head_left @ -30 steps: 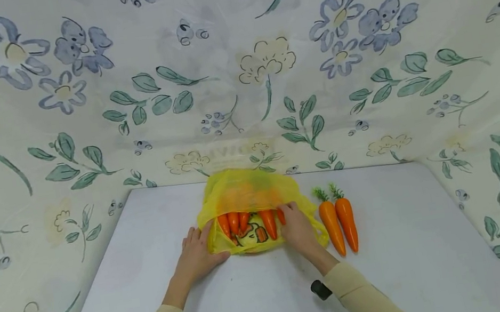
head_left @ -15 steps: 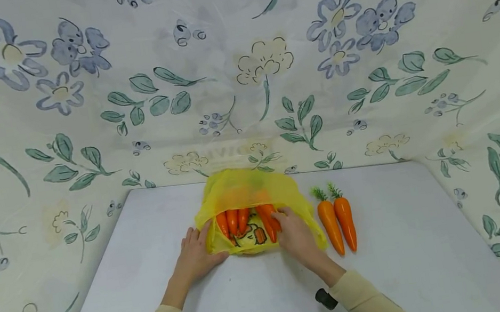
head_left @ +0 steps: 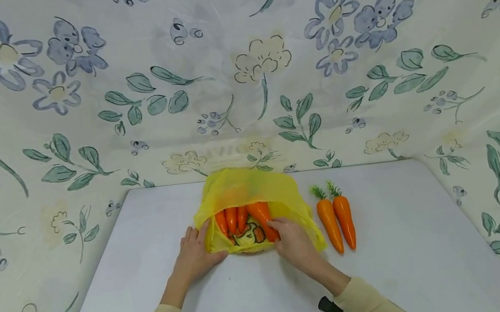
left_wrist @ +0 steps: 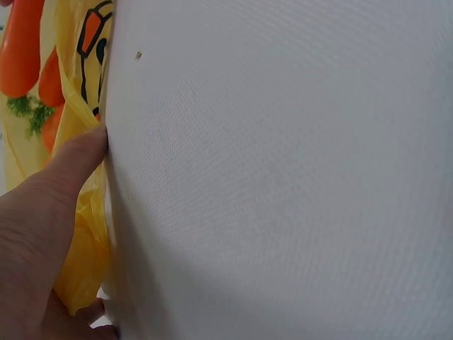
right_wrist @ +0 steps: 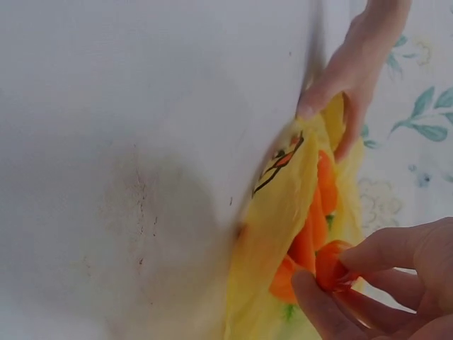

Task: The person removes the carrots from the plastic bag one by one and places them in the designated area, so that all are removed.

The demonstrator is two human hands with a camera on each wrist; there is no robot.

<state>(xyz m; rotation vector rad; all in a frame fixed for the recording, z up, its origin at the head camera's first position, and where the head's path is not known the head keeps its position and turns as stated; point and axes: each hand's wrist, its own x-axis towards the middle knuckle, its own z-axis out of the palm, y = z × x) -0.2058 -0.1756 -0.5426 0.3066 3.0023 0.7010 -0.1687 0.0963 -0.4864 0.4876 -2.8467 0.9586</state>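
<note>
A thin yellow bag [head_left: 279,190] lies on the table, its mouth facing me, with a cartoon drawing on its lower side. Several orange carrots [head_left: 232,221] show inside it. Between thumb and fingers, my right hand [head_left: 296,243] pinches the end of a carrot [right_wrist: 330,265] at the right of the mouth; the other end is hidden under the bag's upper layer. My left hand [head_left: 195,257] rests at the mouth's left corner, thumb on the lower edge [left_wrist: 99,117] and fingers spread along the side.
Two more carrots with green tops, a left one [head_left: 330,226] and a right one [head_left: 345,222], lie to the right of the bag. The white table [head_left: 403,241] meets a flower-printed cloth [head_left: 220,85] at the back and sides.
My right hand has shifted slightly left at the mouth, with the pinched carrot, which now lies against the carrot beside it. My left hand has stayed in place.
</note>
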